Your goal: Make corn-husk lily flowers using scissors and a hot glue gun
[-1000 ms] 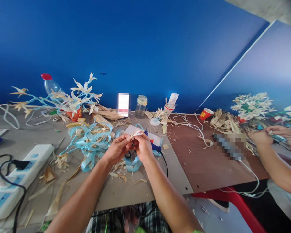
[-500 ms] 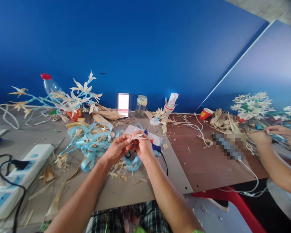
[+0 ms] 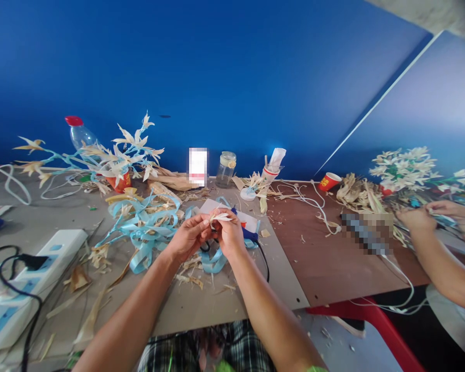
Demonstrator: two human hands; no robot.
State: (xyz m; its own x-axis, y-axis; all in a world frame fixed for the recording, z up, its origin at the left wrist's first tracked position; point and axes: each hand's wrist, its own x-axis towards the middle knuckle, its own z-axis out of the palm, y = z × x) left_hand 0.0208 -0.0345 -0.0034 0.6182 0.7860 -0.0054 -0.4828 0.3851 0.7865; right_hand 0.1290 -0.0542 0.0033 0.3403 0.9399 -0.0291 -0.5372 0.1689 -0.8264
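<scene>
My left hand [image 3: 188, 236] and my right hand [image 3: 228, 234] meet above the middle of the table, fingers pinched together. Between them they hold a small pale husk petal piece [image 3: 219, 217], whose pointed tips stick up over my fingertips. Under my hands lie a tangle of light blue ribbon [image 3: 145, 225], a white card [image 3: 227, 212] and a blue glue gun [image 3: 249, 236] with a black cord. Dry husk scraps [image 3: 188, 274] are scattered just in front of my wrists.
A white power strip [image 3: 31, 281] with a black plug lies at the left. A branch of husk flowers [image 3: 112, 155], a red-capped bottle [image 3: 77, 133], a glass jar [image 3: 225, 169] and red cups stand along the blue wall. Another person's hands [image 3: 430, 217] work at the right beside a flower bunch [image 3: 406, 168].
My fingers have shifted slightly on the petal piece, turning its tips a little to the right. Both hands stay in the same place. The other person's hands barely moved.
</scene>
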